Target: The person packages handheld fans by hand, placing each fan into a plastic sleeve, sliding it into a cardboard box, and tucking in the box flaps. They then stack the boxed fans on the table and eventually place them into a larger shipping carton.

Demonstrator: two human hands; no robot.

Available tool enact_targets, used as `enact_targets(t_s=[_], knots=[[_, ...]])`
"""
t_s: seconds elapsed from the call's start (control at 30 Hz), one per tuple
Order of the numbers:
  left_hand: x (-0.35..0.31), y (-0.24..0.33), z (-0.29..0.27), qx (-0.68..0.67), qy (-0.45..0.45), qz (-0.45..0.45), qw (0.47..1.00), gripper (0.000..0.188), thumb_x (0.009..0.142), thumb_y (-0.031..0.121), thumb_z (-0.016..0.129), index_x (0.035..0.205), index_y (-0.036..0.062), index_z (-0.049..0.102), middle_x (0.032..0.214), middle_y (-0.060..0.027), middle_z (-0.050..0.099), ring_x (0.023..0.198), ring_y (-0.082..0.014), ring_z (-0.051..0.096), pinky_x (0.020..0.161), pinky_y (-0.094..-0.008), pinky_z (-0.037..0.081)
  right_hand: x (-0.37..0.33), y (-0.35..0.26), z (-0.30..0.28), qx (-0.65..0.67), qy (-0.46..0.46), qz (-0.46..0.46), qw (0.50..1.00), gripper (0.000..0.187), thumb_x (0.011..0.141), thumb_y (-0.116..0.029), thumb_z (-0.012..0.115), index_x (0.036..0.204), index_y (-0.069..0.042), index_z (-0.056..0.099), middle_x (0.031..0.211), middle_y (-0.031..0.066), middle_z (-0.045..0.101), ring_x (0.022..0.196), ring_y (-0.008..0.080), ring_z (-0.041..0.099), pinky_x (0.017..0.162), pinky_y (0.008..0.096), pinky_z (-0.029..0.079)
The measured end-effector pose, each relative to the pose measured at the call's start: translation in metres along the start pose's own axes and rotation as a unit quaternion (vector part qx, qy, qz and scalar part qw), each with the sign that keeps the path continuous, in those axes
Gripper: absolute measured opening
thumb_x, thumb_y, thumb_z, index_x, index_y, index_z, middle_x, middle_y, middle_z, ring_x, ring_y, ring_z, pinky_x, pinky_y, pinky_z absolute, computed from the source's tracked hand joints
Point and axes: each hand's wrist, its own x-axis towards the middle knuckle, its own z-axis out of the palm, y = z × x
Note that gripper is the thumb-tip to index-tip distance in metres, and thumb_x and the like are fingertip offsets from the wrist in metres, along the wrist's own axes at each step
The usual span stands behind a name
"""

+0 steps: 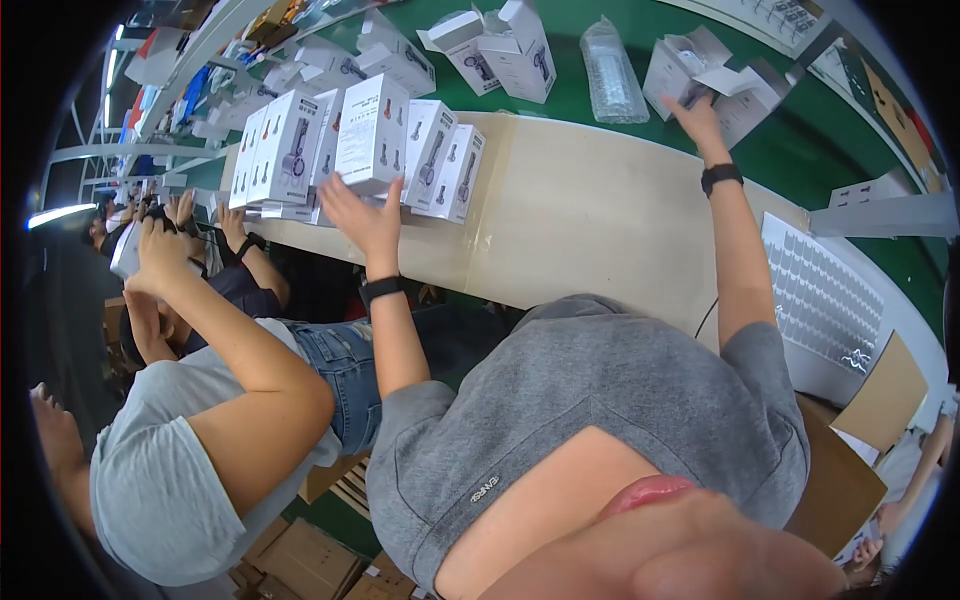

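My left hand (362,215), fingers spread, is against the lower end of a closed white box (372,135) that leans among several similar printed boxes at the left of the table. Far to the right, my right hand (697,118) has its fingers closed at the near edge of an open white carton (735,110) with raised flaps. Another open white box (680,65) touches it, and something pale shows inside. The right fingertips are partly hidden by the carton.
A bubble-wrapped item (613,75) lies on the green surface (560,30), near open boxes (515,50). A tan board (590,180) covers the near worktop. At right is a sheet of silvery labels (820,290). A co-worker (220,400) stands close on my left.
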Motion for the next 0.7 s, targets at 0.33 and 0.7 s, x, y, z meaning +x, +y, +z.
enact_targets(t_s=[0.33,0.7], knots=[[0.048,0.065,-0.091,-0.158,-0.037,0.194,0.967,0.065,0.054,0.017,0.076,0.113,0.0032,0.051,0.113,-0.0199,0.049,0.103,-0.0353,0.048,0.086,-0.0406,0.04,-0.174,-0.094,-0.083,0.142,-0.213,-0.3,0.919,0.065,0.07,-0.023,0.073,0.125,-0.006,0.045,0.111,0.0149,0.057,0.1,0.0252,0.057,0.083,0.0341,0.046],[0.011,0.154,-0.092,-0.646,-0.345,0.131,0.668,0.086,0.056,0.022,0.079,0.128,0.0022,0.035,0.115,-0.0158,0.052,0.108,-0.0288,0.05,0.091,-0.0366,0.039,-0.219,-0.147,-0.114,0.329,-0.337,-0.233,0.851,0.094,0.058,-0.028,0.081,0.132,0.0,0.03,0.132,0.0165,0.039,0.121,0.025,0.04,0.1,0.0361,0.032]])
